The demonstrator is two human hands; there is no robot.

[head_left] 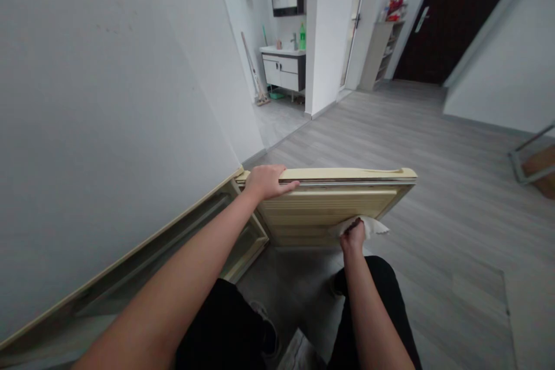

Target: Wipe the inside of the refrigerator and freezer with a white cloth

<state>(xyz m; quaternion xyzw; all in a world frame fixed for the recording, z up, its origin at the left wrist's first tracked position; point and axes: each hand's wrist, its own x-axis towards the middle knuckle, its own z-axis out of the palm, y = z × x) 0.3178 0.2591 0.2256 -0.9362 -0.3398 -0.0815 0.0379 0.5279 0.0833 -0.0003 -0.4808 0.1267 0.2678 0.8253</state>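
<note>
A cream refrigerator door [329, 202] stands swung out from its low cabinet [245, 243], its ridged inner side facing me. My left hand [266, 182] grips the door's top edge near the hinge end, with the thumb lying along the pale seal strip. Lower down, my right hand [354, 235] is closed round a white cloth [373, 226] against the inner panel. The cloth's free end spreads to the right, past the fingers. Most of the cabinet's inside is hidden behind my left forearm.
A white wall [108, 98] runs along the cabinet's left side. Beyond the door lie a grey plank floor [433, 144], a washbasin cabinet [284, 69] with a mop [255, 75], a narrow shelf [381, 52] and a dark door [451, 17]. A metal frame [531, 153] stands at the right.
</note>
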